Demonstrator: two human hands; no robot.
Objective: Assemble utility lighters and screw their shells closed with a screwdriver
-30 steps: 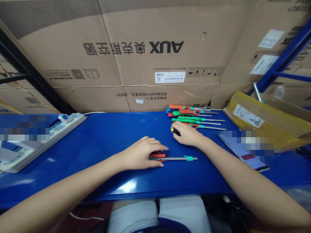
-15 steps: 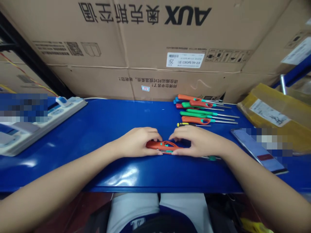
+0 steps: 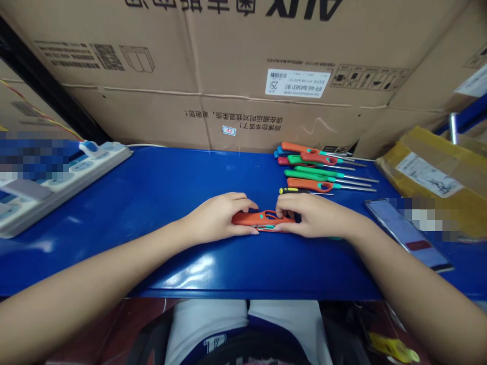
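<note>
An orange long-nosed lighter [image 3: 251, 218] lies sideways low over the table, a seam along its near side showing teal and pale inner parts. My left hand [image 3: 215, 218] is closed on its left end, thumb in front and fingers behind. Around the end with the trigger loop, my right hand [image 3: 315, 215] has its thumb at the near edge and fingers curled at the loop. Its right end is hidden by that hand. A bit of green [image 3: 335, 238] shows beneath my right wrist. Behind that hand lies a yellow and black screwdriver [image 3: 292, 191].
Several orange, green, red and blue lighters [image 3: 310, 173] lie beyond my right hand. A phone [image 3: 407, 233] and a yellow-taped package [image 3: 429, 167] are on the right. At left sits a white power strip [image 3: 76, 177]. A large cardboard box [image 3: 228, 61] stands behind the blue table [image 3: 182, 177].
My right hand's fingers have curled in closer at the lighter's trigger loop. More of the lighter's right part shows now. The view has tilted down slightly.
</note>
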